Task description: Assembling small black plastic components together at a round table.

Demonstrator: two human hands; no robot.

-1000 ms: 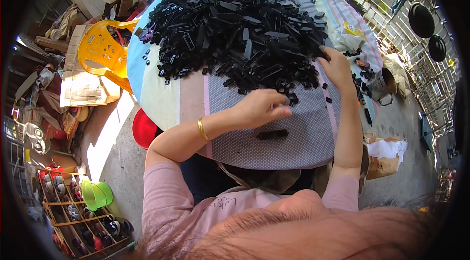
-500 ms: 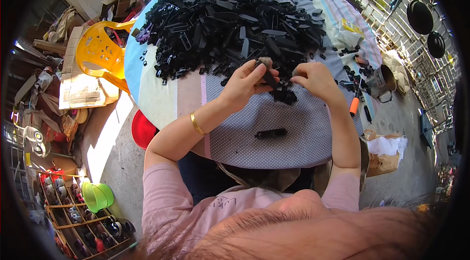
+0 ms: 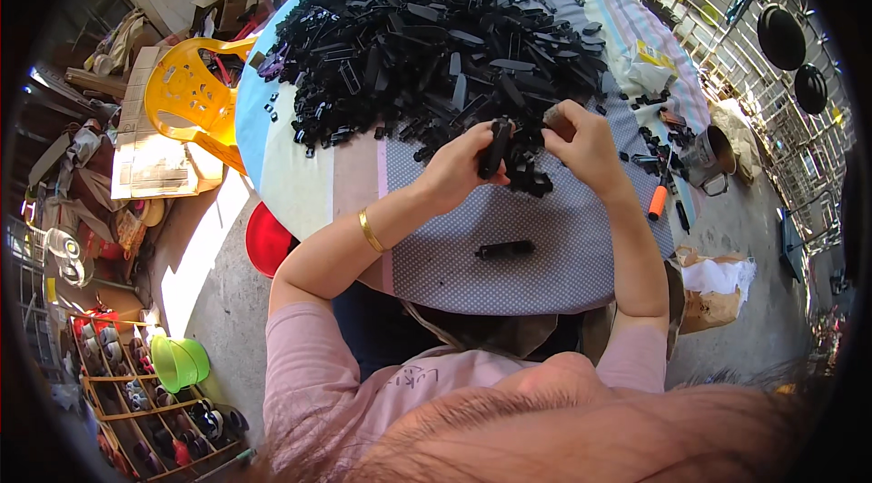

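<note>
My left hand (image 3: pixel 457 172) is closed around a long black plastic piece (image 3: pixel 495 147), held tilted upright just past the near edge of the heap. A short way to its right, my right hand (image 3: pixel 586 145) has its thumb and fingers bent together. A greyish covering shows at its fingertip; whether a small part is pinched there is hidden. Between and below the hands lies a cluster of small black clips (image 3: pixel 531 179). Nearer to me, a single long black piece (image 3: pixel 505 249) rests on the dotted tablecloth (image 3: pixel 436 269).
A big heap of black plastic parts (image 3: pixel 391 47) covers the table's far side. At right are an orange-handled tool (image 3: pixel 657 202), a metal mug (image 3: pixel 713 156) and loose black bits. A yellow chair (image 3: pixel 186 92) and red stool (image 3: pixel 265 242) stand left.
The black piece in my left hand has turned more upright. My right hand has lifted slightly, its fingers still bent together. The lone piece on the cloth has stayed put.
</note>
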